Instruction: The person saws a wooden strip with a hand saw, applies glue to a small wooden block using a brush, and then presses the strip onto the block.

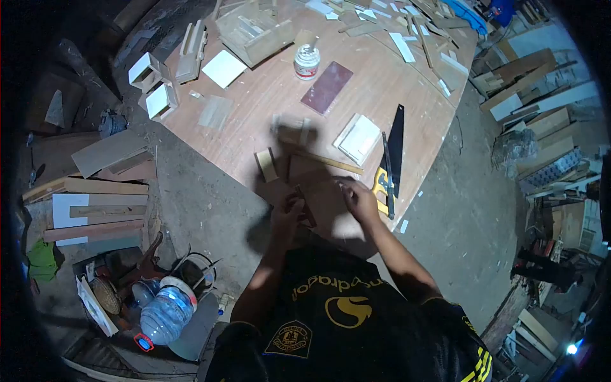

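At the near edge of the wooden table, my left hand [289,210] is closed round a thin dark reddish piece [308,213], partly hidden by the fingers and in shadow. My right hand [359,202] is a short way to the right, its fingers curled together; what they hold, if anything, I cannot make out. Beyond the hands lies a long thin wooden strip [331,163]. A small pale wooden block [266,165] sits above my left hand. To the right of my right hand lies a handsaw [396,153] with a yellow handle, a dark narrow tool beside it.
Stacked white-faced pieces [358,139], a reddish-brown sandpaper-like sheet [326,88] and an open white jar [307,62] stand farther back on the table. A wooden box [254,35] and scattered offcuts [401,48] lie behind. A large water bottle [167,312] is at lower left.
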The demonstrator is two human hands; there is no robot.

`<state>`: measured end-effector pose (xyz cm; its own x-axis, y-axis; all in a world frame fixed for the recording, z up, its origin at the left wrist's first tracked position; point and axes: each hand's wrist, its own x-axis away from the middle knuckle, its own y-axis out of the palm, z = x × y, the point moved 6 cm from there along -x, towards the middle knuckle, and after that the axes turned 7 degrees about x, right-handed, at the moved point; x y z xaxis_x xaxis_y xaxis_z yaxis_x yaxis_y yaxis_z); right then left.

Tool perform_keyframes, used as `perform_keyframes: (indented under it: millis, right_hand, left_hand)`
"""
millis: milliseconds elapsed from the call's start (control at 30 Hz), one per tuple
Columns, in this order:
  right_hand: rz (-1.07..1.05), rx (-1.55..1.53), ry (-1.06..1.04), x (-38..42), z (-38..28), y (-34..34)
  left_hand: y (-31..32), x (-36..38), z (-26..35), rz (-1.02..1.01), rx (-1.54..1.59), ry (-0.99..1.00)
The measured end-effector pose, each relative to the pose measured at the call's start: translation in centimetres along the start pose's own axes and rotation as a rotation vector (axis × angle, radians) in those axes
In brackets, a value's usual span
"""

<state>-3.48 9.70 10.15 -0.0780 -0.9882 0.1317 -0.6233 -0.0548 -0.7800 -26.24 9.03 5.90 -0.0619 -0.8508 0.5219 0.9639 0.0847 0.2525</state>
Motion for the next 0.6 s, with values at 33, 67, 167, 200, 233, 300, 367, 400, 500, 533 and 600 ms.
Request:
perform_keyframes:
  millis: [33,67,167,200,233,300,367,400,500,533,600]
  right_hand:
    - [0.074,-0.054,-0.091,-1.8,-0.9,-0.7]
    - [0.122,-0.098,-0.149,-4.1,-2.0,-1.5]
    - [0.105,-0.156,-0.166,-12.7,-5.2,-4.3]
    - [0.131,-0.09,-0.174,-15.7,-6.4,-5.5]
    - [0.158,-0.025,-0.181,-18.9,-7.4,-6.4]
    - [0.242,-0.114,-0.21,-25.3,-7.9,-7.3]
    - [0.26,-0.129,-0.062,-29.9,-8.8,-7.8]
    - [0.249,-0.135,-0.081,-32.2,-9.3,-7.7]
    - [0.173,-0.002,0.081,-37.2,-8.4,-6.0]
    - [0.143,-0.033,0.074,-38.0,-8.2,-5.3]
    - [0.172,0.021,0.026,-39.2,-7.7,-4.5]
  left_hand:
    - [0.6,0.6,3.0,-0.103,0.33,-0.133]
    - [-0.1,0.4,5.3,-0.099,0.334,-0.122]
    - [-1.8,-0.5,11.2,-0.138,0.47,-0.045]
    - [-2.4,-0.8,12.7,-0.128,0.497,-0.022]
    - [-3.0,-1.1,14.2,-0.118,0.523,0.001]
    - [-3.9,-1.4,16.7,-0.127,0.527,0.004]
    - [-5.0,-1.7,18.3,-0.123,0.535,0.01]
    - [-5.3,-1.8,19.2,-0.16,0.531,0.039]
    - [-6.4,-1.9,21.7,-0.161,0.477,0.076]
    - [-6.6,-1.8,22.2,-0.142,0.427,0.061]
    - [-7.1,-2.2,23.0,-0.117,0.403,0.058]
